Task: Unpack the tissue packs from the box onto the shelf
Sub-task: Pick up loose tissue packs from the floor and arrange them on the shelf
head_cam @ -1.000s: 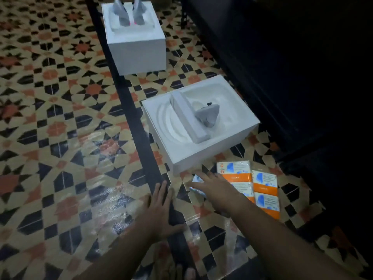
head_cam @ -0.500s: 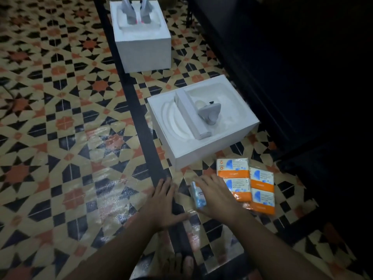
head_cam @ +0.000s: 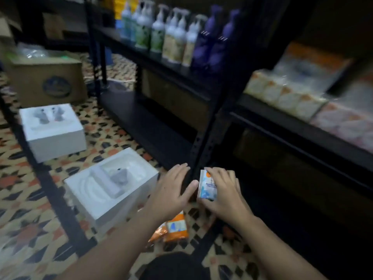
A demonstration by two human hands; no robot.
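- Head view: our right hand point(head_cam: 224, 195) grasps a tissue pack point(head_cam: 206, 186) near the centre; our left hand point(head_cam: 171, 193), beside it, is spread and holds nothing.
- A black shelf post point(head_cam: 203, 138) rises just beyond them, at 12 o'clock.
- More packs point(head_cam: 176, 225) lie on the floor point(head_cam: 24, 199) at 6 o'clock.
- At 9 o'clock a white foam box point(head_cam: 113, 209) holds a grey part point(head_cam: 120, 176).

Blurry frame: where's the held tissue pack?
Head view, right of centre: the tissue pack sits in the right hand, before the black shelf post, left hand close beside.
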